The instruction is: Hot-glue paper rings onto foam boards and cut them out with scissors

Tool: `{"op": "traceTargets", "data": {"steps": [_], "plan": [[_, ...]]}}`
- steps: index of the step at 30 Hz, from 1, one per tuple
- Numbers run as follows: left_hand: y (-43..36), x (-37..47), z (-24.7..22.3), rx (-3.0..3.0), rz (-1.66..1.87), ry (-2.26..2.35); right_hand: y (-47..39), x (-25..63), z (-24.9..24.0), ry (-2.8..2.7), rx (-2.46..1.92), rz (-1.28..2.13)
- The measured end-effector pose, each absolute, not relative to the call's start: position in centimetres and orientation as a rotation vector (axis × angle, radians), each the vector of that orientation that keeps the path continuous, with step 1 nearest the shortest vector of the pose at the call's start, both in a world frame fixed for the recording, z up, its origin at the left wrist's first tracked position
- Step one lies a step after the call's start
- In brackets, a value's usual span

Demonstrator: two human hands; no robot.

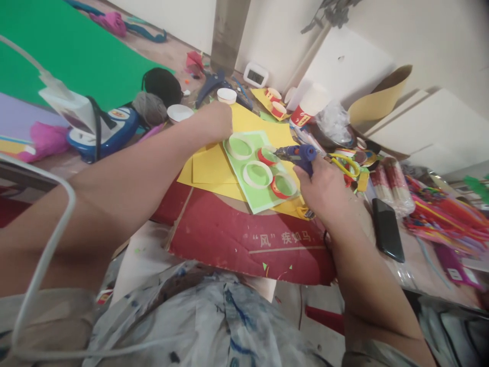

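Observation:
My right hand (pixel 324 186) grips a blue glue gun (pixel 303 157), its nozzle pointing left over a red-edged paper ring (pixel 268 156). That ring stands on a light green card (pixel 250 196), as do two pale rings, the upper-left ring (pixel 240 147) and the lower-middle ring (pixel 257 175), plus another red-edged ring (pixel 283 186) at lower right. Yellow paper (pixel 214 171) lies beneath the card. My left hand (pixel 217 121) is curled closed by the card's upper-left corner; its fingertips and anything in them are hidden.
A red cardboard sheet (pixel 229 229) lies under the papers. Two white cup pieces (pixel 226 96) (pixel 180 113) stand behind my left hand. Yellow scissors (pixel 347 164) and a phone (pixel 387 229) are at right. A blue-white power strip (pixel 114 127) with a white cable sits at left.

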State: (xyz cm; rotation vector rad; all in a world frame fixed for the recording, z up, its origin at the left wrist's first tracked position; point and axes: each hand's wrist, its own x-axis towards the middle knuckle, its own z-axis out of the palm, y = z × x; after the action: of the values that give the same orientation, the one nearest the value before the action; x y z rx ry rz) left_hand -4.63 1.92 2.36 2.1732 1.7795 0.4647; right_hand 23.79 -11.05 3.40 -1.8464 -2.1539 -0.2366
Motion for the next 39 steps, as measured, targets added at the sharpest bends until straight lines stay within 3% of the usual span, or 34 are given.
{"op": "traceTargets", "data": {"steps": [4,17,25,39], "plan": [[0.3,-4.4,4.6,2.316,0.037,1.814,-11.1,23.8,3.3,-2.141,-1.783,-0.258],[1.3,-4.7,4.4,2.160,0.027,1.779,-9.9,23.3,2.2,-2.168,-1.747,-0.216],[1.6,-6.3,5.4,2.024,-0.213,1.666,-10.4,23.8,2.6,-2.139,-1.678,-0.263],[0.6,-5.3,6.3,2.180,-0.331,1.482,-9.2,21.9,2.1,-2.183,-1.694,-0.088]]}}
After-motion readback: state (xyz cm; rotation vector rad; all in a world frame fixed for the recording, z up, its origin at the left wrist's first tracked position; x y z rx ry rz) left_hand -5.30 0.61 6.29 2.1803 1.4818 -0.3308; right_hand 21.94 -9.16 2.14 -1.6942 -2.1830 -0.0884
